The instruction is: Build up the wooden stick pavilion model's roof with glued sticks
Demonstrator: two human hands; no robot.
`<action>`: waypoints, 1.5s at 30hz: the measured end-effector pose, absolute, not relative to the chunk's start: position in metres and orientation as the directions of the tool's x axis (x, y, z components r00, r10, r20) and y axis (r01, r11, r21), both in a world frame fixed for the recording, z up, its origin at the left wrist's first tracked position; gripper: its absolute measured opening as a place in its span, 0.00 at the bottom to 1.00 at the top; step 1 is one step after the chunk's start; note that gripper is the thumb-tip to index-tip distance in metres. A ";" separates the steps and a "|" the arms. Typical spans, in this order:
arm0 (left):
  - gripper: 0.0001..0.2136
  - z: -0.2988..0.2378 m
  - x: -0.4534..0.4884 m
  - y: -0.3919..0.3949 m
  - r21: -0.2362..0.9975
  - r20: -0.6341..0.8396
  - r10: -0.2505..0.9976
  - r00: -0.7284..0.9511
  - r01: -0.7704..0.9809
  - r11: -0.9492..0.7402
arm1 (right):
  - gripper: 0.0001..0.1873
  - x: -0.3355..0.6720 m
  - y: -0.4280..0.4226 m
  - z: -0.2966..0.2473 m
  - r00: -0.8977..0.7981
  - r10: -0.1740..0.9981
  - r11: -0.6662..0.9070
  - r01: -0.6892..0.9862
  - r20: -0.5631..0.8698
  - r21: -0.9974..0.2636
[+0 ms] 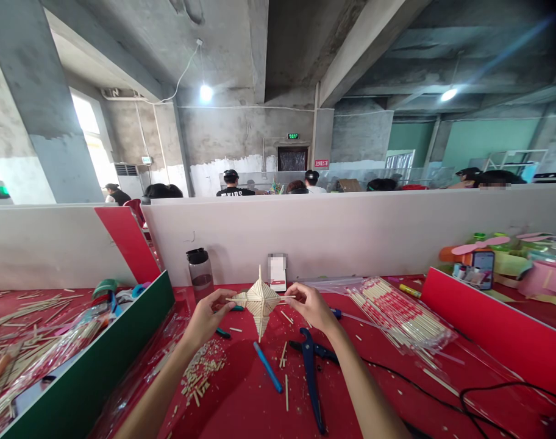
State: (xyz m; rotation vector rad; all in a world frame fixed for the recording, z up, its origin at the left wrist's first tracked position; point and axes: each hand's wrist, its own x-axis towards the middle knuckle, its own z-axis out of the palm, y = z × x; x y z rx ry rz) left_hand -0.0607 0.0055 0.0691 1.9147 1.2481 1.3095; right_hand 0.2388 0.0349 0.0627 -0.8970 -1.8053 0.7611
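In the middle of the head view, a diamond-shaped model built from pale wooden sticks [262,300] is held up above the red tabletop. The fingers of my left hand [215,306] pinch the stick end at its left side. My right hand [311,305] grips the opposite stick end between thumb and fingers. Below the model lie a blue pen [267,367] and a dark blue hand cutter [311,384]. Short cut stick pieces [202,372] form a pile beside my left forearm. A teal-handled tool [223,333] is partly hidden behind my left hand.
Bundled sticks in plastic [397,311] lie at the right, near a black cable [397,381]. A dark-lidded bottle [199,271] and a white phone-like object [277,271] stand by the pale partition [351,235]. Green [99,360] and red [497,317] boards flank the workspace. People sit beyond.
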 end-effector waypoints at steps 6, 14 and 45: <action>0.13 0.067 -0.061 0.006 0.793 0.449 0.887 0.113 0.407 -0.453 | 0.08 0.239 0.035 0.062 -0.281 0.839 0.534 0.254 0.467 -0.806; 0.13 0.066 -0.059 0.007 0.810 0.445 0.891 0.091 0.384 -0.444 | 0.08 0.240 0.039 0.058 -0.283 0.838 0.536 0.264 0.467 -0.802; 0.21 0.030 -0.036 0.011 0.819 0.285 0.930 0.233 0.444 -0.363 | 0.20 0.230 0.020 0.070 -0.502 0.844 0.500 0.607 0.190 -0.618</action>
